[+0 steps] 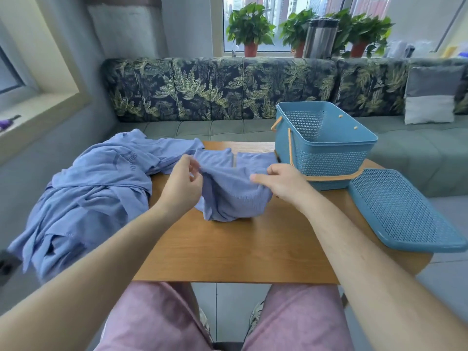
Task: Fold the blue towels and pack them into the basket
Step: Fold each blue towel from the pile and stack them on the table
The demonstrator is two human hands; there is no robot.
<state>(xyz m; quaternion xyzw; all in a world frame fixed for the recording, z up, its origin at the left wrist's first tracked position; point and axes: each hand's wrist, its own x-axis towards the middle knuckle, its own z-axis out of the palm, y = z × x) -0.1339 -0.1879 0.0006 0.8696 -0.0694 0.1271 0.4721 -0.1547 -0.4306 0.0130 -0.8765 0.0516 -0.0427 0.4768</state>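
The blue towel (229, 198) is hanging between the two hands, its lower fold resting on the table (228, 249). The left hand (181, 184) is pinching the upper hem at one end and the right hand (281, 182) is pinching it at the other, so the cloth is sagging between the grips. It is looking thin, soft and light, likely to droop and crease wherever it is unsupported, so holding it by the corners with the hem taut is probably going to serve best. Just beyond the grips, two smaller blue pieces (215, 158) are lying flat. Outward of the left grip, a heap of blue towels (88, 198) is spilling over the table edge. Outward of the right grip, the basket (326, 148) is standing open, its lid (405, 214) lying beside it. Bare wood on the near side of the grips is giving room for laying the towel flat.
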